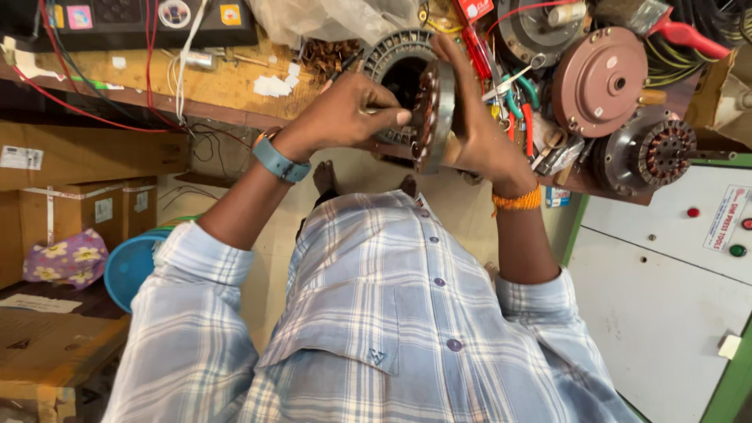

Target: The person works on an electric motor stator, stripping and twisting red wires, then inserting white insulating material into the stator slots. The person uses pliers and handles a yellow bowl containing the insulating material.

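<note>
Both hands are busy: my right hand [478, 125] grips the stator [427, 106] edge, my left hand [352, 110] pinches inside, so it may slip onto the bench [227, 86].

shirt [376, 313]: blue-white plaid | watch [280, 161]: blue | bracelet [517, 201]: orange

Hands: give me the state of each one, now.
Left hand: fingers pinched shut at the stator ring; what they grip cannot be told.
Right hand: closed around the ring's rim, holding it upright.
</note>
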`<state>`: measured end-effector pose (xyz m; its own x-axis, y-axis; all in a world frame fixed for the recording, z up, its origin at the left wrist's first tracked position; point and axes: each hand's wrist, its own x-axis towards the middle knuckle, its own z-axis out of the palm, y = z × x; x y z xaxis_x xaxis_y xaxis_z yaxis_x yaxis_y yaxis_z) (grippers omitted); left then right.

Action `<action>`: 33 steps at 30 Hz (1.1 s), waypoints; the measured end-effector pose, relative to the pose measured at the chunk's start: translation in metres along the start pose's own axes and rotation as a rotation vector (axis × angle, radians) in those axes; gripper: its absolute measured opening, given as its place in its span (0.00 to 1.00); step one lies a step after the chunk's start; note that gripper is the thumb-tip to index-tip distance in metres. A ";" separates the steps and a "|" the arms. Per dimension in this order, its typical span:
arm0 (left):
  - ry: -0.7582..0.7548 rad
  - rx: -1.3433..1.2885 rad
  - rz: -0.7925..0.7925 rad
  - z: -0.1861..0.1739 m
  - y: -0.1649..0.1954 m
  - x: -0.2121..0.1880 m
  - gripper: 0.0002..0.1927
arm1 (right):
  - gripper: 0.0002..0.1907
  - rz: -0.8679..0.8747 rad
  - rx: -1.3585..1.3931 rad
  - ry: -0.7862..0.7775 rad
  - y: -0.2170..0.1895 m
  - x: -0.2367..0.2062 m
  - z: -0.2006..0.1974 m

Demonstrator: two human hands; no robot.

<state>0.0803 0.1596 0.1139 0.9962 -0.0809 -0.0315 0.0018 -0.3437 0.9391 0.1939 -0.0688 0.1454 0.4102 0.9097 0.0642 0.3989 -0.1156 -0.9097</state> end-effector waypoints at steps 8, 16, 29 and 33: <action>-0.135 -0.345 -0.010 -0.012 -0.034 0.037 0.20 | 0.68 -0.055 -0.098 0.114 0.026 0.006 0.001; 0.668 0.521 0.313 -0.024 -0.038 0.009 0.07 | 0.62 -0.158 -0.433 0.127 0.063 0.029 0.016; 0.470 0.207 -0.213 0.047 0.013 -0.092 0.05 | 0.10 0.458 -0.155 0.723 0.151 -0.152 0.014; 0.315 0.200 -0.241 0.061 0.024 -0.079 0.06 | 0.08 0.538 -0.193 0.725 0.166 -0.175 0.006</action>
<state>-0.0037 0.1005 0.1177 0.9472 0.3025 -0.1060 0.2511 -0.4949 0.8319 0.1830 -0.2444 -0.0190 0.9673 0.2493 -0.0466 0.1088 -0.5741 -0.8116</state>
